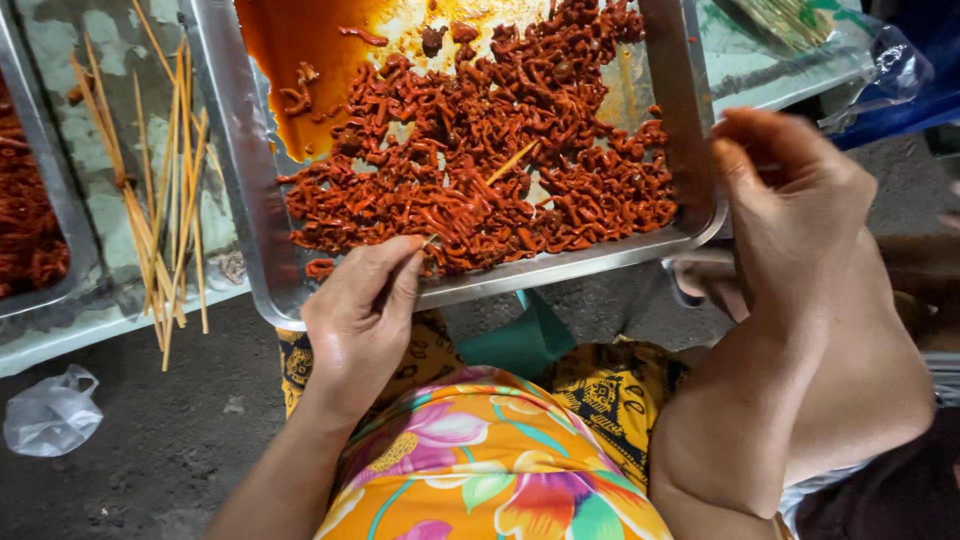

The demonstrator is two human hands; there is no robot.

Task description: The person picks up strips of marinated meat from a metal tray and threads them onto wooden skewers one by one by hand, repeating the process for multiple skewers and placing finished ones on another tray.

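Note:
A metal tray holds a heap of red marinated meat strips and orange sauce in its far left corner. My left hand rests at the tray's near rim, its thumb and forefinger pinched on a thin bamboo skewer whose tip pokes into the meat. My right hand hovers at the tray's right corner with fingers curled; whether it holds anything is hidden. One loose skewer lies in the meat.
Several bare bamboo skewers lie on the worn table left of the tray. Another tray with red meat sits at far left. A crumpled plastic bag lies on the ground. A clear bag is at top right.

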